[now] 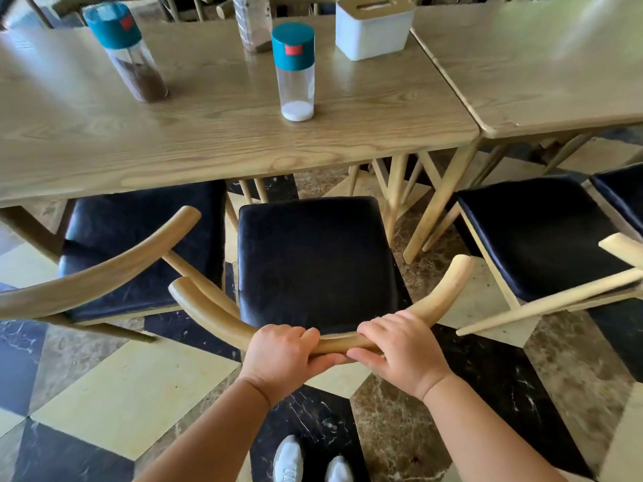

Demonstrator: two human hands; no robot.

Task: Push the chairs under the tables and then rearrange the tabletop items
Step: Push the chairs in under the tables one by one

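A wooden chair with a black seat cushion (315, 259) stands in front of me, its seat clear of the table edge. My left hand (282, 360) and my right hand (405, 354) both grip its curved backrest rail (215, 316) near the middle. The light wood table (215, 133) carries a teal-capped shaker with white powder (295, 73), a teal-capped shaker with brown powder (130, 53), a clear plastic bottle (252, 20) and a white tissue box (374, 27).
A second chair (139, 248) on the left sits partly under the table. A third chair (542, 238) stands at the right by a second table (542, 71), with another seat (622, 196) at the frame edge. My white shoes (311, 462) stand on patterned tiles.
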